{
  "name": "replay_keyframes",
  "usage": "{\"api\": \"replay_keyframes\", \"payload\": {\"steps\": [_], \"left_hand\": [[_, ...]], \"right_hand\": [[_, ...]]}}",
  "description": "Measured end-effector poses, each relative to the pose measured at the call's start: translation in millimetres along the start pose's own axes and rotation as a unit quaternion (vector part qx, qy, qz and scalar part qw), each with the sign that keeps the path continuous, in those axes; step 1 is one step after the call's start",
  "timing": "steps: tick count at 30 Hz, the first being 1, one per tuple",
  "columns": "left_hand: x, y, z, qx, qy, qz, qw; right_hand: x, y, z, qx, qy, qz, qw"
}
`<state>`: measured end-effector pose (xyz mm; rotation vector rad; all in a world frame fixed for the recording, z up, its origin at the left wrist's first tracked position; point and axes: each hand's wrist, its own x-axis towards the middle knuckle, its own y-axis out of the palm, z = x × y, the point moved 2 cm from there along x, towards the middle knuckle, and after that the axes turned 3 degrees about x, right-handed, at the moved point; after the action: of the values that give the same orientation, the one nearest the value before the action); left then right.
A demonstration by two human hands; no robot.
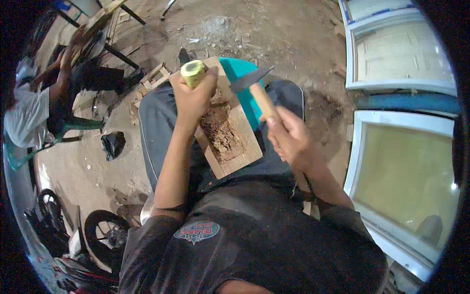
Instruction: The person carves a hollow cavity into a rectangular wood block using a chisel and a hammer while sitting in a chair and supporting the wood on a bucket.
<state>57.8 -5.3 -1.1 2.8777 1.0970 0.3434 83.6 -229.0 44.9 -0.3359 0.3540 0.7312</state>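
Dark-shirted and seated, the person is steadying a greenish stalk [193,72] upright on a lap board [235,147], left hand [195,98] clenched around it. At three o'clock, the right hand [289,137] is gripping a knife [257,88]. Shavings [220,130] are piling up, so trimming looks partly done.

- There is one view, from a camera worn on the person's head.
- It looks almost straight down at the person's lap, very near.
- A wooden board [230,132] on the knees sits in the middle.
- The forearms come in from the lower edge.
- The dirt ground [289,34] fills the top.
- Straight lines bend near the round rim.
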Motion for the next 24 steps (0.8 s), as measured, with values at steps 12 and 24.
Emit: {"api": "replay_keyframes", "payload": {"steps": [12,24], "left_hand": [[-0.6,0.1,1.0,0.028,0.003,0.089,0.996],[-1.6,-3.3,14.5,-0.019,-0.065,0.079,0.995]], "right_hand": [[13.7,10.4,104.8,-0.244,-0.252,-0.041,0.936],[0.2,14.9,107.4,-0.280,-0.206,-0.078,0.935]]}}
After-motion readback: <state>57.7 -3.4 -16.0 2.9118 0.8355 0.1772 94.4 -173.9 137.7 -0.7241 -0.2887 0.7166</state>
